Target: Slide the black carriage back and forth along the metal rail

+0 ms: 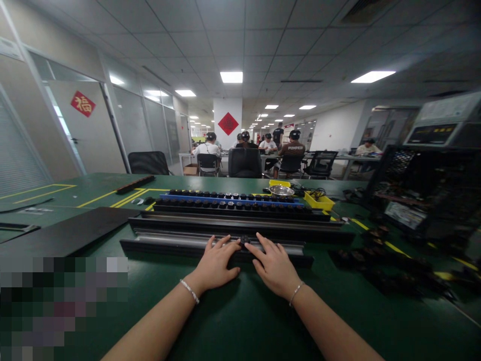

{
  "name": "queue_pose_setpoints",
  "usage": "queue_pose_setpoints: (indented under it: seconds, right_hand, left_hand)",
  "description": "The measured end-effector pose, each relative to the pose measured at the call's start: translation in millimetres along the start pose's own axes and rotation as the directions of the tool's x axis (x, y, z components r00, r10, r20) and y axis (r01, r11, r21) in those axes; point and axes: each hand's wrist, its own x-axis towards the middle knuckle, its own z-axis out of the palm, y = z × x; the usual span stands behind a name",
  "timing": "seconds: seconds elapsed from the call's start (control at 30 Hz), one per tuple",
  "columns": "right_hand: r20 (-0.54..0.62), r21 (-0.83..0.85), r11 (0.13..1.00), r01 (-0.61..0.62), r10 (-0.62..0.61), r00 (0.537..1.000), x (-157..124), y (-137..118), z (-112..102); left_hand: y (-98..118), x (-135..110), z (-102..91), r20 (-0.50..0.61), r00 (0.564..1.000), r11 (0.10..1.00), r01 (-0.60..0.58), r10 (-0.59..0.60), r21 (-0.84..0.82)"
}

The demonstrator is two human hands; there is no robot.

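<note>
Both of my hands rest on the nearest long metal rail (169, 241) lying across the green table (240, 311). My left hand (216, 263) and my right hand (274, 265) meet at a small black part (245, 240) seated on the rail, fingertips pinching it from either side. Each wrist wears a thin bracelet. Behind this rail lie more dark rails (233, 223), then rows of black round parts on a blue strip (233, 199).
A yellow bin (319, 201) and a metal bowl (281, 190) sit at the back right. A black machine frame (424, 190) stands at the right with loose black parts (376, 265) before it. A black panel (71, 231) lies at the left. Several people sit at far tables.
</note>
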Motion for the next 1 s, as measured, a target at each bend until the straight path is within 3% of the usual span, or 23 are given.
queue_pose_setpoints:
  seconds: [0.47, 1.0]
  right_hand:
    - [0.043, -0.07, 0.996, 0.053, -0.05, 0.998, 0.9, -7.0, 4.3]
    - [-0.012, -0.058, 0.996, 0.07, -0.071, 0.997, 2.9, -4.5, 6.0]
  left_hand:
    - [3.0, 0.0, 1.2, -0.012, 1.0, 1.0, -0.012, 0.011, -0.005]
    - [10.1, 0.2, 0.7, 0.008, 1.0, 1.0, -0.021, 0.021, -0.022]
